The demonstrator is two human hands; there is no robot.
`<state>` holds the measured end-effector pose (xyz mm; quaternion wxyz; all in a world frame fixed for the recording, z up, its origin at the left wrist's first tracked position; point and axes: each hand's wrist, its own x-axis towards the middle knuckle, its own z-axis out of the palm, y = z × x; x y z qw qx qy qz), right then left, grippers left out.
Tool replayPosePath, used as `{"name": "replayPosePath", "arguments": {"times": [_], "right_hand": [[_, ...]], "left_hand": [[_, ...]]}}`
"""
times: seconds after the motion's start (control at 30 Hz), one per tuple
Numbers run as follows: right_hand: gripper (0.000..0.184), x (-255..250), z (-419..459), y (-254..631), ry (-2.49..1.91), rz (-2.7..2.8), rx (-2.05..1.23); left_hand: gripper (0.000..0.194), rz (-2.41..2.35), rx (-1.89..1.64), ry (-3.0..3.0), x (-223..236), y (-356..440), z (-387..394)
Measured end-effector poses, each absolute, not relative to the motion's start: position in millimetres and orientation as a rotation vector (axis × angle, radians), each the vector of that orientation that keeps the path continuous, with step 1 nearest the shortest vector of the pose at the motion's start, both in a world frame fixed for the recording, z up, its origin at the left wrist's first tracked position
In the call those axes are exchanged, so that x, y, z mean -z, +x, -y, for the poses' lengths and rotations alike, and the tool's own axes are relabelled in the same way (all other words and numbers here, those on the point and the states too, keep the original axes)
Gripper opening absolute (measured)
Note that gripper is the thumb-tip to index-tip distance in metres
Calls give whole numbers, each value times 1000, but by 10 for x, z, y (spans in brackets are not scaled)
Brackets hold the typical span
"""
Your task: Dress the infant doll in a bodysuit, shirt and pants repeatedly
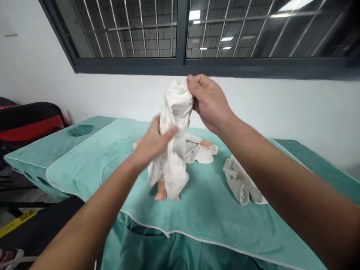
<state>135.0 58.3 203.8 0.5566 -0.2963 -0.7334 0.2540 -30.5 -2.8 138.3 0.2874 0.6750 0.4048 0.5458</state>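
Lying below the barred window (181, 66), the plush teal sheet (225, 228) with pale piping bears a doll (161, 192), partly hidden, and a folded white cloth (241, 182); before the doll, your right hand (209, 98) pinches the gathered edge of a soft, printed white garment (177, 107), hanging lengthwise, while your blurred left hand (153, 144) meets its side, firmness of grip impossible to tell

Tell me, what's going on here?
A person's right hand holds up a white garment by its gathered end, while the left hand, blurred, is at its side. Behind it, a doll lies partly hidden on a green bed. A white cloth lies bunched to the right.
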Motion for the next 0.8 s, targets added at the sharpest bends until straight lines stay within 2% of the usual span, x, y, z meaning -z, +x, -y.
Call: {"name": "replayPosePath", "arguments": {"times": [0.1, 0.2, 0.3, 0.4, 0.53, 0.6, 0.73, 0.8], "right_hand": [[40, -1660, -892, 1286, -863, 1625, -546], [33, -1135, -1144, 1311, -1197, 1608, -611], [26, -640, -1331, 1329, -1297, 1710, -717], [17, -284, -1568, 1303, -1339, 1744, -682], [45, -20, -2040, 1329, -1498, 1662, -574], [64, 37, -2294, 1401, -1591, 1643, -617], [99, 28, -2714, 1581, -1694, 1668, -844], [95, -2, -2859, 1646, -1688, 1706, -993]], "left_hand": [[48, -963, -1176, 1618, -1002, -170, 88], [43, -987, -1270, 1255, -706, -292, 39], [41, -1253, -1418, 1078, -456, -643, -122], [36, -1592, -1280, 1215, -180, -1017, -316], [47, -1926, -1338, 1608, 52, -1207, -482], [49, -1922, -1372, 1757, 42, -1128, -544], [36, -1660, -859, 1644, -46, -822, -763], [43, -1499, -744, 1440, -32, -699, -897]]}}
